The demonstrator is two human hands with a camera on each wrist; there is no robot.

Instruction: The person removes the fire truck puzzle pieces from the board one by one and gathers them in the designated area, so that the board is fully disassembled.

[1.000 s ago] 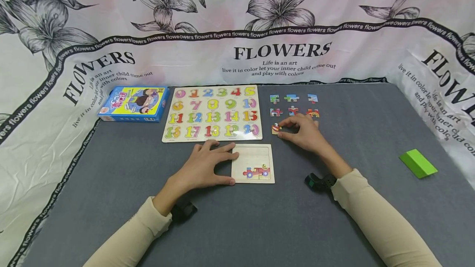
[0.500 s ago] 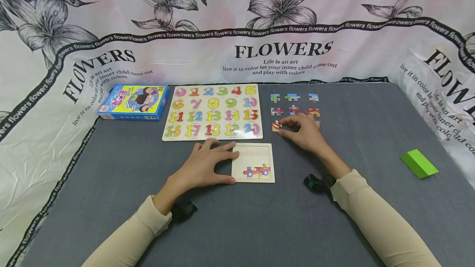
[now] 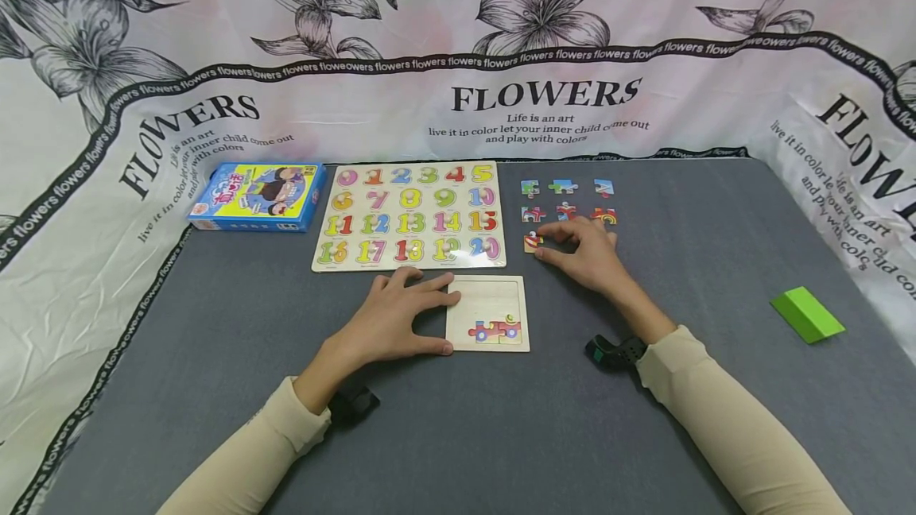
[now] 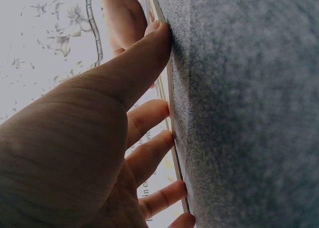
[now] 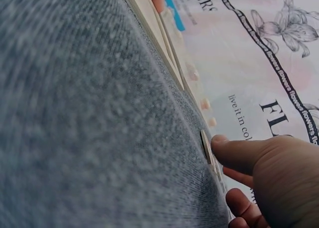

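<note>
A square wooden puzzle board (image 3: pixel 487 292) lies on the grey table with a few joined pieces showing a red vehicle (image 3: pixel 495 331) at its lower right. My left hand (image 3: pixel 390 320) rests at the board's left edge, fingers spread and thumb at the lower corner. In the left wrist view the thumb (image 4: pixel 149 51) touches the board's rim. My right hand (image 3: pixel 587 253) pinches a small red and yellow puzzle piece (image 3: pixel 532 243) between thumb and forefinger, partly covering it; the piece lies low at the table. In the right wrist view the thumb meets the piece's edge (image 5: pixel 206 147).
Several loose puzzle pieces (image 3: pixel 563 186) lie in rows above the right hand. A number board (image 3: pixel 410 213) lies behind the puzzle board, with a blue box (image 3: pixel 258 197) to its left. A green block (image 3: pixel 807 315) sits far right. Floral cloth (image 3: pixel 544 125) hangs behind.
</note>
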